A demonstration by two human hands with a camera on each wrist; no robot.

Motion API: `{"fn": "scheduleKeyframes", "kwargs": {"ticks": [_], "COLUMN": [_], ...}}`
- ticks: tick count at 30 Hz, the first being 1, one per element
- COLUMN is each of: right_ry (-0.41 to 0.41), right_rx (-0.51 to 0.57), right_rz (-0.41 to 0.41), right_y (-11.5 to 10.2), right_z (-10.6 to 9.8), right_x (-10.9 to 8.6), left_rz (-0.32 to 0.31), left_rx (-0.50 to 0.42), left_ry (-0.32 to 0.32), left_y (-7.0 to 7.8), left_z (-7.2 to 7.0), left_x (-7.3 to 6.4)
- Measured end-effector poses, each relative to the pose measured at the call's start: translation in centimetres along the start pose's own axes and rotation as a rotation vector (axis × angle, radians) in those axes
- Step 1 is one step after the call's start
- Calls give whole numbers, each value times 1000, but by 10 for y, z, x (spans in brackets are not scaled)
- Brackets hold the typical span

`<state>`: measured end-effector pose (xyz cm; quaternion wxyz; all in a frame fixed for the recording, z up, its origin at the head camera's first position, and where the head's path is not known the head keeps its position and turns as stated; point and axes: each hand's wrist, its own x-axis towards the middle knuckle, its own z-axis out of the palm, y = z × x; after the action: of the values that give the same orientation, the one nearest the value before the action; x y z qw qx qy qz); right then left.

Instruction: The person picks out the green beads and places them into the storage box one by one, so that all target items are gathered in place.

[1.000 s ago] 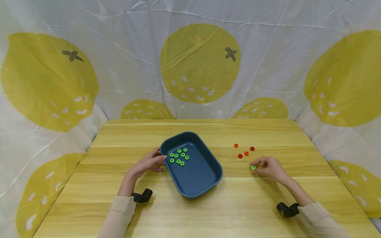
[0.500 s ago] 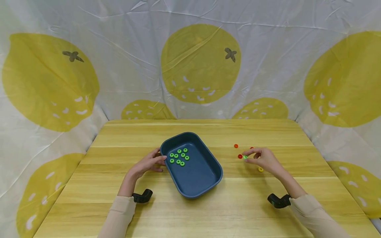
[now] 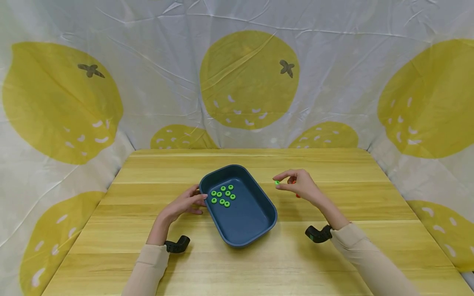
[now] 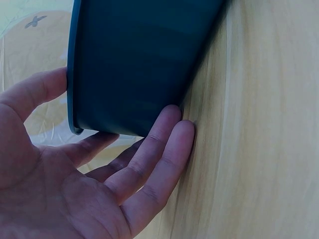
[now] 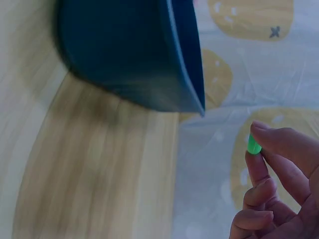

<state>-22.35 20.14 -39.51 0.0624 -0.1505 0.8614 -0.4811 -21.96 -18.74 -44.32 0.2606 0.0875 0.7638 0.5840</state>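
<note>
A dark blue tray (image 3: pixel 244 220) stands slantwise on the table, with several small green ring beads (image 3: pixel 219 194) lying in its far left part. At its left side, my left hand (image 3: pixel 184 204) holds the tray, thumb at the rim and fingers spread along the outer wall, as the left wrist view shows. To the right of the tray and above the table, my right hand (image 3: pixel 300 185) pinches another green ring bead (image 5: pixel 253 145) between thumb and forefinger. An orange-red bead (image 3: pixel 294 181) and a red bead (image 3: pixel 298 196) peek out behind that hand, partly hidden.
The wooden table (image 3: pixel 237 271) reaches back to a white curtain (image 3: pixel 329 82) printed with large yellow lemons. Each wrist wears a black camera mount, such as the right one (image 3: pixel 318 234).
My right hand has carried the green bead left and away from me, from beside a yellow bead toward the tray. The yellow bead is now hidden. My left hand and the tray stay put.
</note>
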Motion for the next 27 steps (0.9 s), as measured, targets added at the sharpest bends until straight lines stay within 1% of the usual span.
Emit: {"fn": "scheduleKeyframes", "kwargs": {"ticks": [6, 15, 19, 24, 27], "right_ry": [-13, -53, -76, -119, -150], "right_rx": [-20, -27, -8, -39, -89], "right_rz": [-73, -112, -163, -233, -242], "right_y": [-13, -42, -54, -60, -60], "right_z": [18, 47, 63, 86, 100], "right_x": [19, 45, 58, 73, 81], "left_rz": [-5, -13, -13, -8, -7], "left_rx": [1, -5, -3, -5, -5], "left_ry": [4, 8, 13, 9, 2], "left_y": [1, 1, 1, 0, 0], "left_z": [0, 0, 0, -1, -1], "left_x": [1, -1, -1, 0, 1]}}
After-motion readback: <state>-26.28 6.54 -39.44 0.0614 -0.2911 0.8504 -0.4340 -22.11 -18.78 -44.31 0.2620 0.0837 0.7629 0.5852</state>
